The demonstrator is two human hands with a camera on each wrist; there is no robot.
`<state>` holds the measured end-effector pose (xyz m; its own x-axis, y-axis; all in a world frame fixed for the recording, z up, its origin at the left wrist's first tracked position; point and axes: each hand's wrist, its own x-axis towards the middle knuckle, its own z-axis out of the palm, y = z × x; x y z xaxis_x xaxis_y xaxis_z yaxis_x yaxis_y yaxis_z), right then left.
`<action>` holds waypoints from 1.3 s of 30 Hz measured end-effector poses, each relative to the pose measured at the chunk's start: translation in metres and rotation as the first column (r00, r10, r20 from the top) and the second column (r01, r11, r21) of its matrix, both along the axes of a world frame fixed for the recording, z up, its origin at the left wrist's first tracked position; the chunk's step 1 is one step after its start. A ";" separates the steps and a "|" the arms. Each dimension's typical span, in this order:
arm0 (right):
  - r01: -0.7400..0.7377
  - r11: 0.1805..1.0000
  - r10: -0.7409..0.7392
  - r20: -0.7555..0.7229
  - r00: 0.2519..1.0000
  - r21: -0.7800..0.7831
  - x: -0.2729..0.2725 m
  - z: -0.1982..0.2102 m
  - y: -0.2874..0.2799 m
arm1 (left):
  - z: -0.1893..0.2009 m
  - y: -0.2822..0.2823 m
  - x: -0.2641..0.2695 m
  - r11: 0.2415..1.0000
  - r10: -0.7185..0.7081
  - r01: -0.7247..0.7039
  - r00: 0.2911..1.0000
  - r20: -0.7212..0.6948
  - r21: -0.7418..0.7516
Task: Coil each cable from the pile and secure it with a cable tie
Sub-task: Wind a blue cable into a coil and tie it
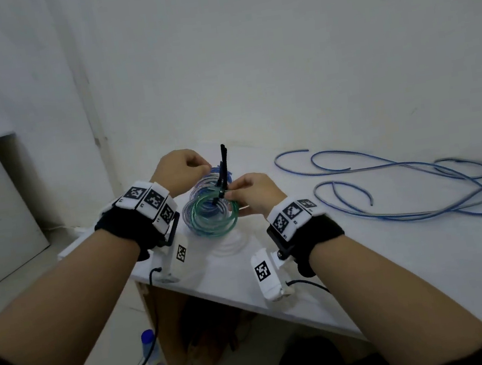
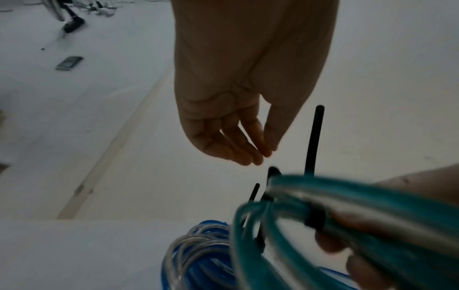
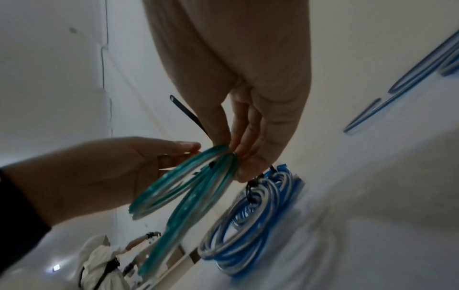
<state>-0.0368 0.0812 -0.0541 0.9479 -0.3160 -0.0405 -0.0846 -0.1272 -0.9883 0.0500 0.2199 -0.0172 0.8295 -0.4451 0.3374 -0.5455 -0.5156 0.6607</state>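
Observation:
A green coiled cable hangs just above the white table. My right hand pinches the green coil at its top, where a black cable tie wraps the strands. The tie's tail sticks straight up. In the right wrist view the right hand also has the tail running up behind its index finger. My left hand hovers close beside the coil with loosely curled fingers and holds nothing. Blue-and-clear tied coils lie on the table under the green one.
Several loose blue cables sprawl across the right half of the table. The table's front-left corner is just below my left wrist. A blue-capped bottle stands on the floor beside the table leg. A wall rises right behind the table.

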 end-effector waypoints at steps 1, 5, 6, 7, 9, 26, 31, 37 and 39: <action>-0.002 1.000 0.001 -0.026 1.000 -0.016 0.002 -0.004 0.004 | -0.002 0.004 0.003 0.998 0.038 -0.040 0.999 -0.025 -0.056; -0.011 0.993 -0.001 -0.101 0.995 -0.115 0.010 -0.012 0.011 | -0.001 0.003 0.006 0.954 0.121 -0.141 0.989 -0.089 -0.264; -0.015 0.990 -0.001 -0.109 0.994 -0.141 0.011 -0.012 0.011 | 0.003 -0.001 0.004 0.941 0.114 -0.137 0.989 -0.094 -0.310; -0.021 0.986 0.002 -0.116 0.993 -0.165 0.011 -0.012 0.009 | 0.008 -0.006 0.001 0.930 0.098 -0.124 0.991 -0.092 -0.346; -0.051 0.975 0.021 -0.140 0.990 -0.216 0.008 -0.009 0.005 | 0.022 -0.019 -0.006 0.916 0.054 -0.080 0.996 -0.076 -0.393; 0.249 0.804 -0.430 -0.237 0.871 -0.540 -0.104 0.035 -0.233 | 0.071 -0.230 -0.090 0.927 -0.369 0.366 0.929 0.035 0.080; 0.072 0.683 -0.428 -0.318 0.846 -0.727 -0.130 0.027 -0.285 | 0.033 -0.284 -0.081 0.889 -0.380 0.386 0.922 -0.072 0.248; -0.311 0.640 -0.176 -0.528 0.830 -0.703 -0.119 0.007 -0.289 | -0.005 -0.313 -0.060 0.797 -0.408 0.432 0.900 -0.152 0.422; -0.390 0.617 -0.114 -0.568 0.815 -0.683 -0.111 0.003 -0.287 | -0.011 -0.318 -0.055 0.777 -0.411 0.443 0.895 -0.172 0.448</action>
